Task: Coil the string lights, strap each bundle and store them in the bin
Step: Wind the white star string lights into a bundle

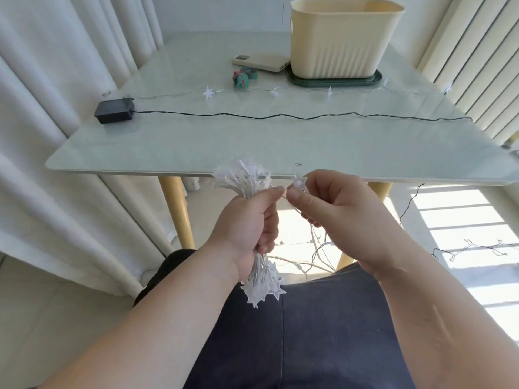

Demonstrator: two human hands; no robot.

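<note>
**A:** Which step is this?

**B:** Coiling, I'd say. The left hand is closed in a fist round a bundle of star lights. Folded loops stick out above the fist and a cluster of stars hangs below it.

**A:** And the right hand?

**B:** The right hand sits just beside the left, level with its thumb, pinching one star between thumb and fingertips. A short run of clear wire bridges the two hands. The loose strand drops from under the right hand towards the floor.

**A:** So strapping hasn't begun?

**B:** Not by the look of it. The straps, small green and red rolls, lie on the table well beyond both hands, untouched. The bin stands farther off, beyond the straps and a little right of the right hand, on a dark green tray. I can't see into it.

**A:** What does the next move need?

**B:** My guess is that the pinched star goes across to the fist and is laid with the others. The left thumb should ease just enough to take it without spilling the bundle. Then the right hand slides down the strand for the next length.

**A:** Anything else waiting?

**B:** A dark wire runs from a black battery box across the table beyond the hands, with a star strand past it. Both look uncoiled, so I'd judge plenty of the task is left.
</note>
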